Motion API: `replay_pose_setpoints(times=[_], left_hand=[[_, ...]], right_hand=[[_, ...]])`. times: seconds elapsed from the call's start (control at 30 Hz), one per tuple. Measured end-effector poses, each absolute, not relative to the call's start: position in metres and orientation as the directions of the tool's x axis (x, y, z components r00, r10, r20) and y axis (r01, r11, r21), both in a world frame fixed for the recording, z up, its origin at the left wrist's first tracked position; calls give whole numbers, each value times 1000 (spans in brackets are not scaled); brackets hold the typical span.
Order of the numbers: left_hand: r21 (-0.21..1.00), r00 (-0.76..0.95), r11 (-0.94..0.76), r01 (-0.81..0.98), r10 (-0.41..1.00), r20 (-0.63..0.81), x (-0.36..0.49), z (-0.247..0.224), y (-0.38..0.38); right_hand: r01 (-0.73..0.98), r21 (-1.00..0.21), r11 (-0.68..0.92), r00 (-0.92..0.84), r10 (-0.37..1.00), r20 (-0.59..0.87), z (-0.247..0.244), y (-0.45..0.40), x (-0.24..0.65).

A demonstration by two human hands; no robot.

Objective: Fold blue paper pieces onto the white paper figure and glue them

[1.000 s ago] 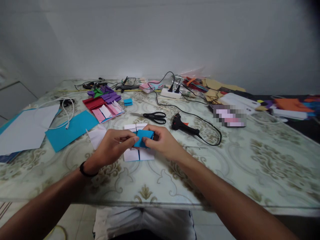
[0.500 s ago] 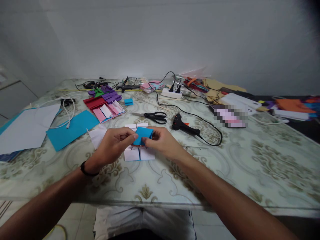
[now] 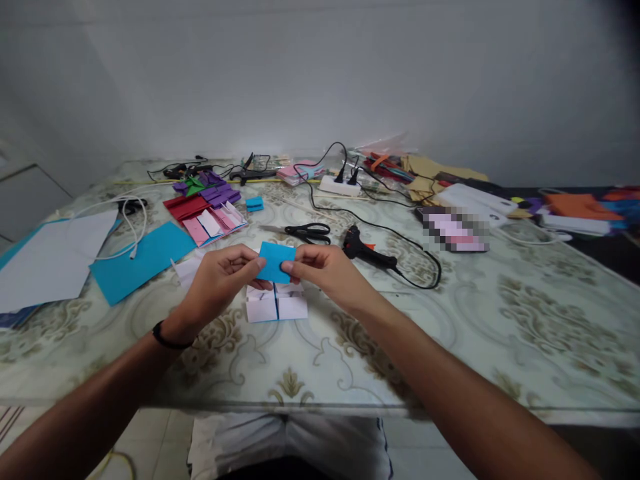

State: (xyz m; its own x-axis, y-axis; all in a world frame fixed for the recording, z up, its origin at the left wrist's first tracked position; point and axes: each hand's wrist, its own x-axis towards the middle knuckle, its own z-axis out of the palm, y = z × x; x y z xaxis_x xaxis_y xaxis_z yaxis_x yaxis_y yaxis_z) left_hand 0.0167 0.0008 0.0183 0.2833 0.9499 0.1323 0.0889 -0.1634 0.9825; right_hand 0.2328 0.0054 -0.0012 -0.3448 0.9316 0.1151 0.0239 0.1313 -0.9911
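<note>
Between both hands, a small folded blue paper is held up flat-side toward me. My left hand pinches its left edge, thumb in front. My right hand grips the right edge with the thumb on its face. Just beneath, white folded paper pieces with blue edges lie on the table, partly hidden by the hands and the blue paper. Beyond them rest black-handled scissors, and a black glue gun lies to the right of my right hand.
At left are a large blue sheet, white sheets and a white cable. Folded red, pink and purple papers lie behind. A white power strip with black cords and a phone sit farther right.
The blue paper has been raised slightly and moved left, turning its face more toward me. Both hands keep hold of it, and more of its surface shows.
</note>
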Motion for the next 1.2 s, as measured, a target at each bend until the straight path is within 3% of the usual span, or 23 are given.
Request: replay_pose_setpoints(times=[0.27, 0.63, 0.8, 0.97, 1.2], left_hand=[[985, 468, -76, 156, 884, -6, 15, 14, 2], [969, 513, -112, 219, 858, -17, 13, 16, 0], [978, 499, -70, 195, 866, -37, 13, 22, 2], [983, 496, -40, 179, 867, -55, 12, 21, 2], [978, 486, -120, 173, 874, 22, 13, 20, 1]], right_hand=[[61, -990, 128, -358, 928, 98, -4, 4, 230], [202, -941, 273, -430, 887, 165, -1, -1, 231], [126, -967, 222, -443, 885, 145, 3, 1, 236], [90, -954, 287, -478, 853, 212, 2, 2, 238], [84, -969, 232, -431, 885, 175, 3, -1, 233]])
